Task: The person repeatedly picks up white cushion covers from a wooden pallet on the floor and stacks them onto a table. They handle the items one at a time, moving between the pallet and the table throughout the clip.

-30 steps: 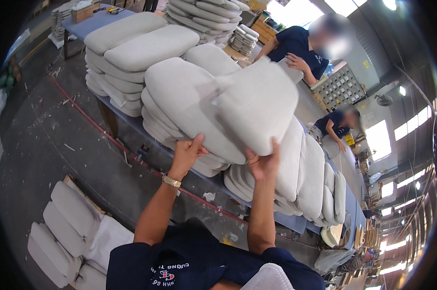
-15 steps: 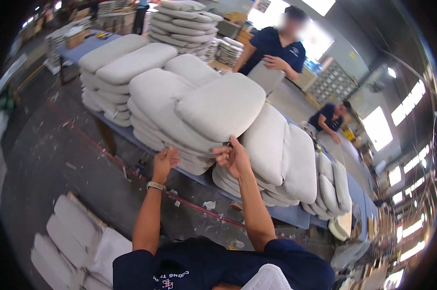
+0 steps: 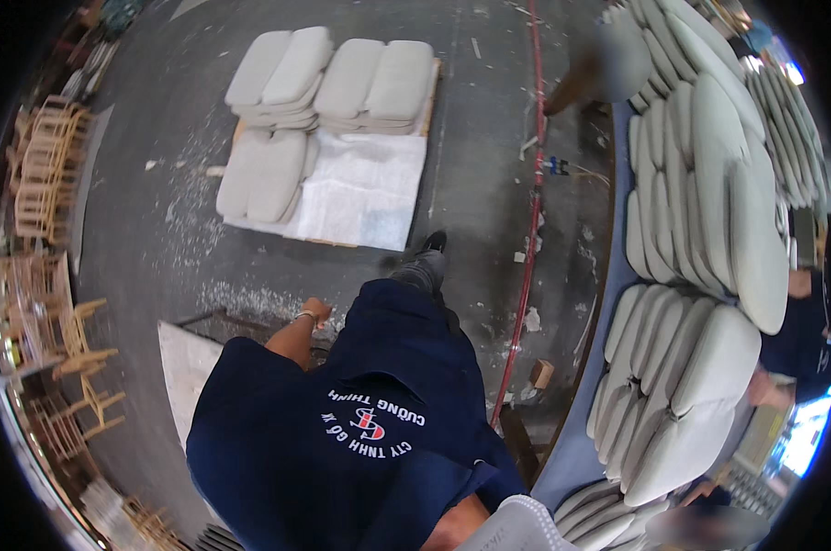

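Note:
My left hand (image 3: 317,312), with a watch at its wrist, hangs low at my left side over the floor. Its fingers look curled in, and I make out nothing in them. My right hand is out of sight. Ahead on the floor lies a pallet (image 3: 431,101) covered with a white sheet (image 3: 370,188). Pale grey seat cushions (image 3: 399,78) stand on it in several low stacks, and bare sheet shows at its near right part. More cushion stacks (image 3: 682,367) lean along the blue-topped table (image 3: 576,432) to my right.
A red line (image 3: 528,239) runs along the floor beside the table, with white scraps and a wooden block (image 3: 541,373) near it. Wooden chair frames (image 3: 44,174) line the far left. A pale board (image 3: 184,363) lies by my left side. Another person (image 3: 795,354) stands beyond the table.
My view has swung left, from the table to the floor and pallet. Both hands have left the table's cushions; the left hangs at my side and the right has gone out of view.

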Demonstrator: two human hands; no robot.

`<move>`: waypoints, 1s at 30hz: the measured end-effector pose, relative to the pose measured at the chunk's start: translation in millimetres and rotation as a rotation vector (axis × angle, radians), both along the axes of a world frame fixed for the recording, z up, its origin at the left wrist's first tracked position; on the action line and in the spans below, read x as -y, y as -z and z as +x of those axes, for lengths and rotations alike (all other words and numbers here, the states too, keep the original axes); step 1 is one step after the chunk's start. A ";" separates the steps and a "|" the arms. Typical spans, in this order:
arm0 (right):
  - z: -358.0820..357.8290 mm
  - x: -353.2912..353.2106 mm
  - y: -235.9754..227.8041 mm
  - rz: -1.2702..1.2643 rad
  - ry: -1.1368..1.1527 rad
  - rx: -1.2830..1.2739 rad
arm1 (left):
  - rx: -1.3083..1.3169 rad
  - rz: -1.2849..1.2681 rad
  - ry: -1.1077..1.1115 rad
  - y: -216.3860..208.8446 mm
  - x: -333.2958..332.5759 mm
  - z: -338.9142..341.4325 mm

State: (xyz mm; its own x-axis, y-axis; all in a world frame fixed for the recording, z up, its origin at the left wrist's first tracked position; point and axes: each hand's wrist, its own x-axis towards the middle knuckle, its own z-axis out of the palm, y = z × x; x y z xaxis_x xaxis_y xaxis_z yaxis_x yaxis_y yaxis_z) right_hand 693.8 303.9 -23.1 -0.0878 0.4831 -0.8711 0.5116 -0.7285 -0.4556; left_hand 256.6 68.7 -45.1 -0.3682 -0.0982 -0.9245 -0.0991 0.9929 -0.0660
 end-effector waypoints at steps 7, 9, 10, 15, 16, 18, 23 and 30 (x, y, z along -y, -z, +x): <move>-30.3 -11.2 0.3 0.024 -0.195 -0.031 | -0.312 0.483 0.135 -9.8 -22.5 -21.8; -69.3 -31.6 -7.5 0.070 -0.200 -0.082 | -0.434 0.603 0.159 -28.0 -53.1 -41.0; -92.4 -39.3 -11.5 0.087 -0.151 -0.119 | -0.481 0.597 0.148 -45.2 -72.0 -52.6; -256.2 -54.5 -43.4 0.159 -0.270 -0.159 | -0.399 0.950 -0.023 -47.1 -71.7 -108.0; -298.1 -40.2 -32.4 0.137 -0.252 -0.176 | -0.362 0.936 0.032 -52.2 -49.4 -130.5; -324.6 -25.2 -24.1 0.101 -0.234 -0.132 | -0.273 0.850 0.199 -56.7 -10.0 -155.5; -459.2 40.1 -13.0 -0.035 -0.705 -0.137 | -0.555 0.604 -0.643 -3.8 164.0 -224.7; -643.9 93.4 31.4 0.020 -1.131 -0.135 | -0.720 0.512 -1.418 -11.0 364.7 -232.8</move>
State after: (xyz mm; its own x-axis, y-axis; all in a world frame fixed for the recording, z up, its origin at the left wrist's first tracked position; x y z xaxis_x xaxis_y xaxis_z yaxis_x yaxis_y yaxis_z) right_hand 49.8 210.5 -54.5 -0.5744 0.0813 -0.8145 0.8165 0.1275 -0.5631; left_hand 23.8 -296.0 -34.1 -0.5938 -0.4643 -0.6572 -0.7418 -0.0006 0.6707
